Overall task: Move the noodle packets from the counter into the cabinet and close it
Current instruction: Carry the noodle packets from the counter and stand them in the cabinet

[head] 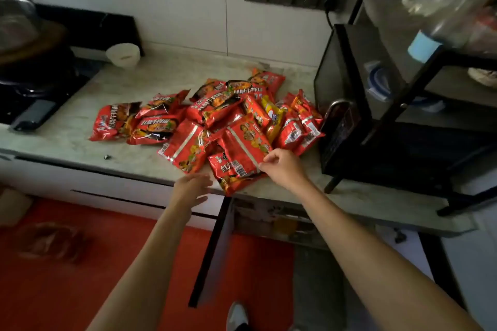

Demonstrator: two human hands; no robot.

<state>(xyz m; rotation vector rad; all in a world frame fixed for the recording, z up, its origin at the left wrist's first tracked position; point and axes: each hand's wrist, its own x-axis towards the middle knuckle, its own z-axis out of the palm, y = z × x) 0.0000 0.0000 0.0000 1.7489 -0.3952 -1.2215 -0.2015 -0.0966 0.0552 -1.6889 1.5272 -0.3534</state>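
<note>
Several red noodle packets point(215, 113) lie heaped on the pale counter point(80, 142). The nearest packet point(236, 169) hangs a little over the front edge. My right hand point(282, 169) pinches the right edge of that packet. My left hand point(192, 188) hovers open at the counter's front edge, just left of the same packet, holding nothing. Below the counter a cabinet door point(212, 247) stands open towards me, with the dim inside of the cabinet point(274, 223) to its right.
A black microwave point(376, 115) under a black rack point(457, 62) stands right of the heap. At the left are a stove with a pot point(24, 35), a dark phone point(35, 115) and a white bowl point(123, 54). My shoe point(236, 314) is on the red floor.
</note>
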